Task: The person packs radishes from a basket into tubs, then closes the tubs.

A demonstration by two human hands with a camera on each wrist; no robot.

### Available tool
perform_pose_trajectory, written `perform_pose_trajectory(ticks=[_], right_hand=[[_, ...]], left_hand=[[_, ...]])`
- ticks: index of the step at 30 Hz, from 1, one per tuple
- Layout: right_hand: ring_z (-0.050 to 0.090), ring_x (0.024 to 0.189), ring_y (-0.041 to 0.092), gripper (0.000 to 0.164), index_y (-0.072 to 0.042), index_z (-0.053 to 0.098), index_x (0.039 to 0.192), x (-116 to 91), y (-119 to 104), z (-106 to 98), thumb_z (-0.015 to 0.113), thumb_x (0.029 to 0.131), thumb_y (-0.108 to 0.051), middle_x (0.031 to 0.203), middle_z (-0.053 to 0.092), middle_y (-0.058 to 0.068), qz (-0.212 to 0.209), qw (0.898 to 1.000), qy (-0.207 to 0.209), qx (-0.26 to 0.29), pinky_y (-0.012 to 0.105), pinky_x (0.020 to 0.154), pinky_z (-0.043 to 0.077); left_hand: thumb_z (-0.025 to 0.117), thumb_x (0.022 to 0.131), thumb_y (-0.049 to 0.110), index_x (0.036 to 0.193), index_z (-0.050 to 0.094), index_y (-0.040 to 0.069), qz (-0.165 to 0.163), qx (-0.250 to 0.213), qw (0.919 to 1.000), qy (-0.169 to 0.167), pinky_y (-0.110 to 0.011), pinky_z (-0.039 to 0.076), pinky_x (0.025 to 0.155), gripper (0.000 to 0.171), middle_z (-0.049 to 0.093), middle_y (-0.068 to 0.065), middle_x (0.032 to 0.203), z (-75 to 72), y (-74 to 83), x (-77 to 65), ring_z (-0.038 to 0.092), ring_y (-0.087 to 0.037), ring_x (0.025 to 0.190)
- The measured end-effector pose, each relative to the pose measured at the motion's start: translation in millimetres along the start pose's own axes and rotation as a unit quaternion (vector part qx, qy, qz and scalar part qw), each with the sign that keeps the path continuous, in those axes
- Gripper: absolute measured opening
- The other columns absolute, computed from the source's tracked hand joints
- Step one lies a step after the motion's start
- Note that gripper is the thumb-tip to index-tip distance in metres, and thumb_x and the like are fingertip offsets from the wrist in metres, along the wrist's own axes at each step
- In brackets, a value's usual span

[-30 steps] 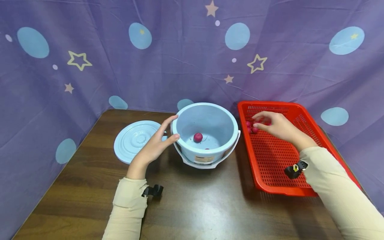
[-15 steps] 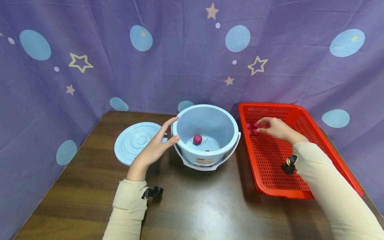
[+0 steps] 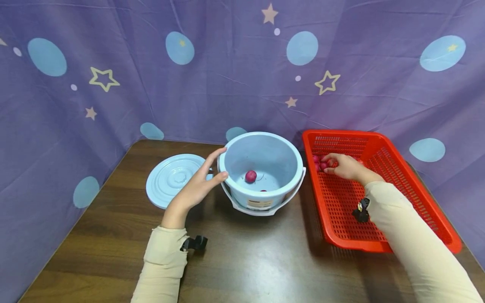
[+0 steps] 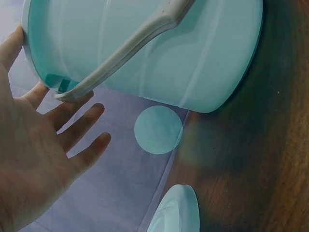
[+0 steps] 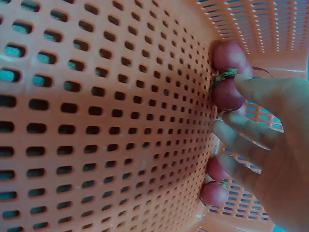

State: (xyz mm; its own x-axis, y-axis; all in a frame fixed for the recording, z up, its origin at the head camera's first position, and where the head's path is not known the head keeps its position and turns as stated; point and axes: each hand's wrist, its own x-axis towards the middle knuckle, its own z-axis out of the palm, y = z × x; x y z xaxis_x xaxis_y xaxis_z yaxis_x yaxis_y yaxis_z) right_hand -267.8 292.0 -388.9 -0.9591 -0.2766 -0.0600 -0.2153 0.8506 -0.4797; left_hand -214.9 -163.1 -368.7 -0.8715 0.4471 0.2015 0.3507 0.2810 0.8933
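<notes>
A light blue bucket (image 3: 242, 198) stands upright on the table with one red radish (image 3: 250, 176) plainly visible inside and a sliver of another. My left hand (image 3: 195, 187) touches the bucket's rim at its left side; in the left wrist view its fingers are spread beside the white handle (image 4: 130, 46). Over the red basket (image 3: 322, 210), my right hand (image 3: 346, 167) reaches down among several radishes in the far left corner. In the right wrist view, my thumb overlaps a radish (image 5: 228, 94) with a green stem, while the fingers extend below it without curling round it.
A light blue lid (image 3: 170, 179) lies flat on the brown table (image 3: 242, 261), left of the bucket. The basket has raised, perforated walls. A purple curtain (image 3: 242, 63) hangs behind the table.
My right hand has lowered slightly into the basket, close to the radishes. The left hand and the bucket stay where they were; the head view shifts slightly.
</notes>
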Motion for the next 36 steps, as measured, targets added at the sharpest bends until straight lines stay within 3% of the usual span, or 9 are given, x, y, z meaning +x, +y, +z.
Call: perform_pose_trajectory(ticks=[7, 21, 28, 36], right_hand=[[0.055, 0.083, 0.032, 0.035, 0.004, 0.058, 0.120, 0, 2, 7, 0.069, 0.088, -0.005, 0.090, 0.060, 0.016, -0.022, 1.000, 0.003, -0.012, 0.051, 0.081, 0.045], [0.054, 0.079, 0.030, 0.021, 0.000, 0.057, 0.106, 0, 4, 10, 0.067, 0.087, 0.003, 0.084, 0.054, 0.012, -0.045, 0.998, 0.024, -0.028, 0.046, 0.076, 0.043], [0.058, 0.087, 0.035, 0.020, 0.000, 0.058, 0.106, -3, 3, 2, 0.067, 0.089, 0.001, 0.093, 0.062, 0.018, -0.032, 0.999, 0.017, -0.010, 0.052, 0.082, 0.046], [0.057, 0.086, 0.031, 0.021, -0.001, 0.058, 0.110, -8, -10, -15, 0.066, 0.091, -0.001, 0.091, 0.061, 0.014, -0.023, 1.000, -0.001, -0.008, 0.049, 0.082, 0.046]], left_hand=[[0.058, 0.098, 0.044, 0.156, 0.028, 0.029, -0.001, 0.002, 1.0000, 0.001, -0.054, 0.024, 0.111, 0.066, 0.023, 0.002, 0.161, 0.7, 0.0, -0.4, 0.023, -0.022, 0.143], [0.056, 0.098, 0.046, 0.155, 0.028, 0.032, -0.006, 0.002, 1.0000, -0.001, -0.054, 0.024, 0.111, 0.065, 0.022, 0.004, 0.161, 0.8, -0.7, -0.6, 0.023, -0.019, 0.143], [0.057, 0.098, 0.047, 0.156, 0.027, 0.029, -0.001, -0.001, 1.0000, -0.002, -0.055, 0.024, 0.110, 0.067, 0.022, 0.001, 0.161, 1.6, 0.1, -0.4, 0.024, -0.022, 0.142], [0.057, 0.098, 0.046, 0.156, 0.027, 0.031, -0.007, -0.001, 1.0000, -0.004, -0.056, 0.025, 0.109, 0.067, 0.022, 0.002, 0.160, -0.4, -0.7, 0.8, 0.026, -0.023, 0.140]])
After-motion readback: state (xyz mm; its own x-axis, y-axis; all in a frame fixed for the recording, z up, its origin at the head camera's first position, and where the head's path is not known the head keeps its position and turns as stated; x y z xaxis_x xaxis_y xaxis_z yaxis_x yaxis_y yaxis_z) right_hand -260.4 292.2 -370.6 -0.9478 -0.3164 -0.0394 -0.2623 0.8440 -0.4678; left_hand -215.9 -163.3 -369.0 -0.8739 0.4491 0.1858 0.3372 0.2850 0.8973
